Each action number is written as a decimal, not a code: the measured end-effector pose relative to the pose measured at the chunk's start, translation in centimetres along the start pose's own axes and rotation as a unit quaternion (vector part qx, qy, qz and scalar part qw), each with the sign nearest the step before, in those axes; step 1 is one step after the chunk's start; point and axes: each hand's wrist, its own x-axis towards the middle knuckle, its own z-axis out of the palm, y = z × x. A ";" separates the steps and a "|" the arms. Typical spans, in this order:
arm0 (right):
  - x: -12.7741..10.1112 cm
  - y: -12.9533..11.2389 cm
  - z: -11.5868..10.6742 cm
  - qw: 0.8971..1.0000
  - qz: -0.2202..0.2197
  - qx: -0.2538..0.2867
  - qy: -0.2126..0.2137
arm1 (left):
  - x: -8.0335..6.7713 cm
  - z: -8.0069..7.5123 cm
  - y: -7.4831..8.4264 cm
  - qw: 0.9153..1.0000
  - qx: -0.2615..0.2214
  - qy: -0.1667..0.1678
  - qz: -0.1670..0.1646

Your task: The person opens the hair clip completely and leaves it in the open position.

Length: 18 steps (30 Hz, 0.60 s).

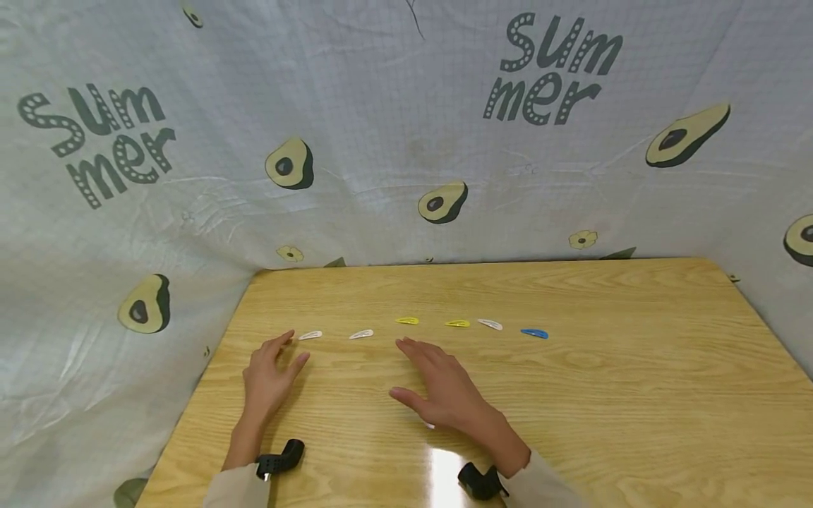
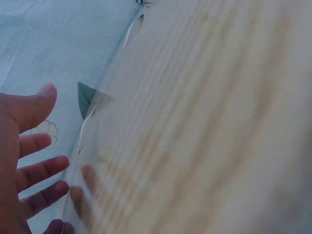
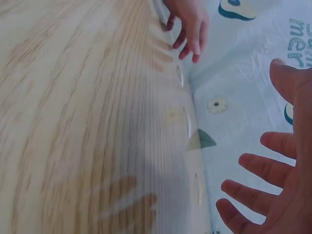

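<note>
Several small snap hair clips lie in a row across the wooden table (image 1: 571,395): two white clips (image 1: 310,335) (image 1: 360,334) at the left, two yellow clips (image 1: 407,321) (image 1: 457,324), another white clip (image 1: 490,324) and a blue clip (image 1: 534,334) at the right. My left hand (image 1: 269,377) hovers open just short of the leftmost white clip, holding nothing. My right hand (image 1: 444,388) is spread open, palm down, just below the yellow clips, also holding nothing. The left wrist view shows spread fingers (image 2: 41,170) above the table; the right wrist view shows the open right hand (image 3: 273,185) and clips (image 3: 188,122).
A grey cloth printed with avocados (image 1: 288,164) and "Summer" lettering hangs behind and to both sides of the table. Black wrist straps (image 1: 279,462) (image 1: 479,483) sit on both forearms. The table's left edge (image 1: 209,381) runs close to my left hand.
</note>
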 end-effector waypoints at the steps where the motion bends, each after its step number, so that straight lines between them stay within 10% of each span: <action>1: 0.2 -0.1 0.1 1.000 0.000 0.006 0.000 | 0.2 0.0 -0.1 1.000 0.000 0.000 -0.002; 18: 3.4 -1.3 2.3 0.999 -0.030 0.037 -0.010 | 2.7 0.4 -1.8 0.999 -0.033 -0.012 -0.014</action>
